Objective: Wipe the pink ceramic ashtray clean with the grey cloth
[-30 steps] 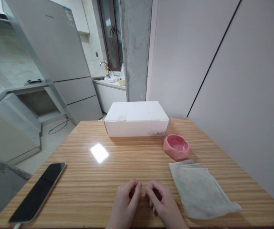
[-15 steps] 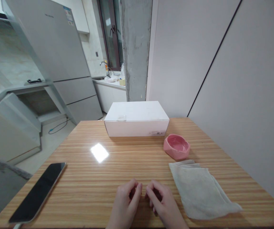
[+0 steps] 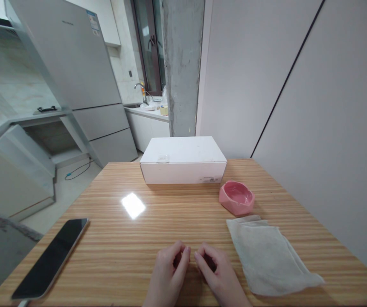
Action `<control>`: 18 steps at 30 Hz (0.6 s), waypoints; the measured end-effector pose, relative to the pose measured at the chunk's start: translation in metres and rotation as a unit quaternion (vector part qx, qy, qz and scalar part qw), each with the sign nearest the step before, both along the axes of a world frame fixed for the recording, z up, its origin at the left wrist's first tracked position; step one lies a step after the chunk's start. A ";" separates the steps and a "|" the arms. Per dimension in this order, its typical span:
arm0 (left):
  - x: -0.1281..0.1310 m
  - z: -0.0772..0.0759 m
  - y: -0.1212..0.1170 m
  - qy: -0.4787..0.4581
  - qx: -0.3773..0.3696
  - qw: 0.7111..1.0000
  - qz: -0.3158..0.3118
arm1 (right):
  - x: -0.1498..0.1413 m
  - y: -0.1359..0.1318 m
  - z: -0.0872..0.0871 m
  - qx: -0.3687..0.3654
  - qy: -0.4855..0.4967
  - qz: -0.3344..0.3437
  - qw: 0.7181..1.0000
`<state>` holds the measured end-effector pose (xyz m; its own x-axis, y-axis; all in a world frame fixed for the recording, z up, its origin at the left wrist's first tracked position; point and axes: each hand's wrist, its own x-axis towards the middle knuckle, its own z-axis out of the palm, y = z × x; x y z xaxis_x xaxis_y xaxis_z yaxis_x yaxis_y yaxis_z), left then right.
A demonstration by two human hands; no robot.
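Note:
My left hand rests at the table's near edge, its fingers curled and the thumb against the index finger. Beside it on the right, my right hand is curled the same way, with a small gap between the two. Nothing shows in either hand. Just right of my right hand lies a folded, pale grey cloth. Beyond the cloth sits a pink faceted ashtray, upright, with nothing visible inside it.
A white cardboard box stands at the far edge of the wooden table. A black-screened phone with a cable lies at the left edge. A wall runs along the right, and a fridge stands behind on the left.
The fingers of my right hand have tucked in slightly. Everything on the table stays in place.

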<state>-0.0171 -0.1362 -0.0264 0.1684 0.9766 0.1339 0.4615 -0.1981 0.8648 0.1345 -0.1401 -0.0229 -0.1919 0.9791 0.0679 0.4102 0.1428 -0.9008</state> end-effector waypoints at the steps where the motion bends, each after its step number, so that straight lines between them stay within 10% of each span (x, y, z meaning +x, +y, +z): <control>1: 0.000 0.000 0.000 0.000 0.001 1.000 0.001 | 0.000 0.000 0.001 -0.002 0.001 0.000 1.000; 18: 0.001 0.001 0.000 0.007 0.004 1.000 0.000 | 0.001 0.000 -0.001 -0.001 -0.005 -0.002 1.000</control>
